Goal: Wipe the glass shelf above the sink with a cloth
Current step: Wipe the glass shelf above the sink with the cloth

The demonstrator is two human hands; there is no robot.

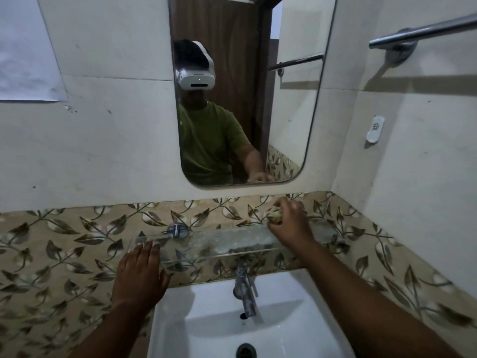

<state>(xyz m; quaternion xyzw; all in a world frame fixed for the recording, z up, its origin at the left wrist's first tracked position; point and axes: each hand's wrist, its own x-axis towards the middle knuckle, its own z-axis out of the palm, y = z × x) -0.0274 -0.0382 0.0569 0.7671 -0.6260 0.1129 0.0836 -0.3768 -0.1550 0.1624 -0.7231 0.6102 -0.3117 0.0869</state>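
Observation:
A clear glass shelf (227,242) with a dusty, smeared top runs along the leaf-patterned tiles above the white sink (211,316). My right hand (289,223) is over the shelf's right part, closed on a bunched pale cloth (274,215) that shows between thumb and fingers. My left hand (142,275) lies flat with fingers together and its fingertips rest on the shelf's left front edge. It holds nothing.
A chrome tap (245,288) stands just below the shelf's middle. A mirror (242,89) hangs above and shows a person in a green shirt. A metal towel bar (423,31) and a small white wall holder (374,129) are at the right.

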